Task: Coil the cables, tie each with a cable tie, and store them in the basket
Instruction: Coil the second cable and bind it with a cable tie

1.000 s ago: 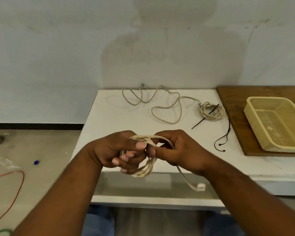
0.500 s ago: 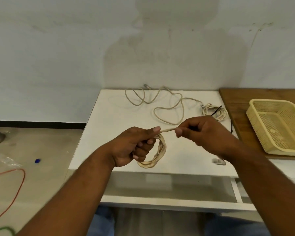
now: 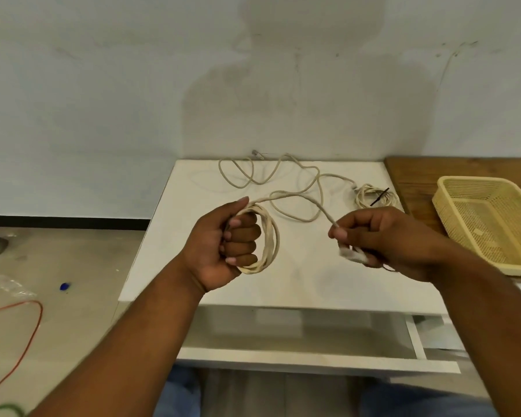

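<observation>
Left hand (image 3: 223, 245) gripping coil (image 3: 269, 236), right hand (image 3: 382, 239) pinching cable end (image 3: 333, 222), apart, both left of basket (image 3: 475, 179); second coil (image 3: 373, 197) lying near basket.

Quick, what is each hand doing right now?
Left hand: closed, gripping the cable coil.
Right hand: closed, pinching that cable's loose end.

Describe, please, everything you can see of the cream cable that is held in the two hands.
The cream cable looks like a thin, flexible plastic-sheathed cord. Most of it is wound into several round loops, which the left hand grips, held upright above the white table. Its free end arcs across to the right hand, which pinches it just short of a white plug.
</observation>
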